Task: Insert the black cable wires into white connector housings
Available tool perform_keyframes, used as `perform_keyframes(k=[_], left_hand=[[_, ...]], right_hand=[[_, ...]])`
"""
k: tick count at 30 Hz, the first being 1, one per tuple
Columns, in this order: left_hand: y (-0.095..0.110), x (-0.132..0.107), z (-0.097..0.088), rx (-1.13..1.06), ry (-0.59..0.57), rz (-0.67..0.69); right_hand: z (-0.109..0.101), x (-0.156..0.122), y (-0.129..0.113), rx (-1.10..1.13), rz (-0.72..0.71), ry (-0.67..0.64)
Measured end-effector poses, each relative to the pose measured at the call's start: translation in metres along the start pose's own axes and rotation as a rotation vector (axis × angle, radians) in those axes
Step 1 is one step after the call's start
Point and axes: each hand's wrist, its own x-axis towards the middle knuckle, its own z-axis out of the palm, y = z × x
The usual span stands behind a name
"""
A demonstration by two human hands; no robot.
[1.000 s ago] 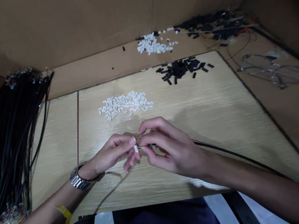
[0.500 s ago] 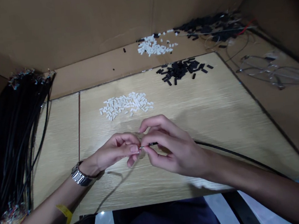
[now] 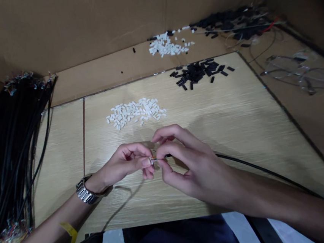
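Near the front middle of the table, my left hand (image 3: 126, 163) pinches a small white connector (image 3: 152, 160) between thumb and index finger. Thin coloured wires (image 3: 155, 159) run out of it toward my right hand (image 3: 187, 161). That hand closes thumb and index finger on the wires, its other fingers curled above. From behind my right hand a black cable (image 3: 258, 168) runs away to the lower right. Fingertips partly hide the connector, so I cannot tell how each wire sits in it. A pile of small white pieces (image 3: 135, 112) lies just beyond both hands.
Small black pieces (image 3: 197, 73) lie farther back on the board. Behind them are more white pieces (image 3: 166, 46) and a dark heap (image 3: 227, 21) on cardboard. A thick bundle of black cables (image 3: 7, 151) hangs at left. Eyeglasses (image 3: 300, 72) rest at right.
My right hand has shifted slightly right, away from my left fingertips. More of the coloured wires and the white connector now shows between the hands. The view has tilted slightly.
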Motion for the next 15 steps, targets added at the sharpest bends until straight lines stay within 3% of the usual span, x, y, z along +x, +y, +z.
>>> perform_keyframes(k=[15], left_hand=[[-0.004, -0.001, 0.011, 0.171, 0.109, 0.213]], right_hand=[[0.001, 0.0, -0.002, 0.096, 0.215, 0.05]])
